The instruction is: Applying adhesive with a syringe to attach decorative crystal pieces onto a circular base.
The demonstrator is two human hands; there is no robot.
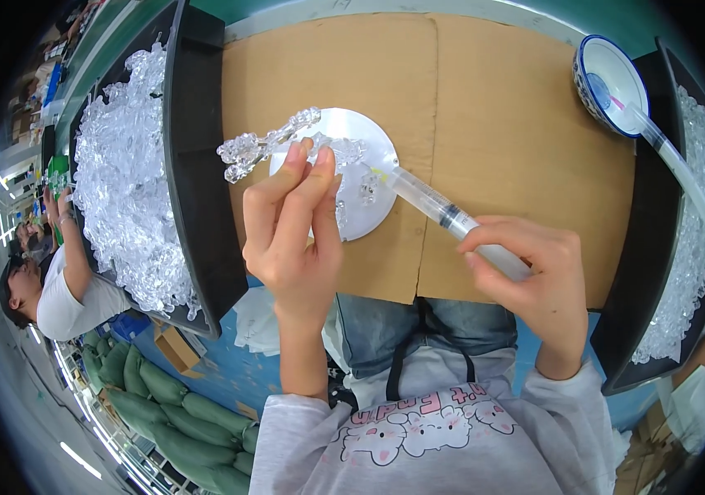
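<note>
My left hand (293, 227) pinches a clear, knobbly plastic piece (255, 150) between thumb and fingertips. It is above a round white disc (376, 216) lying on a cardboard sheet (501, 124). In my right hand (538, 276) is a clear syringe (425, 198), its barrel slanting up and left. The syringe's narrow yellowish tip points at the clear plastic near my left fingertips; whether it touches cannot be made out. More clear pieces show over the disc, partly hidden by my left fingers.
A black bin (190, 165) heaped with clear plastic parts (125, 177) stands left; another black bin (629, 318) with clear parts stands right. A blue-rimmed bowl (588, 95) sits far right, with a second syringe (658, 140) leaning out over the bin. A person (72, 289) works beyond the left bin.
</note>
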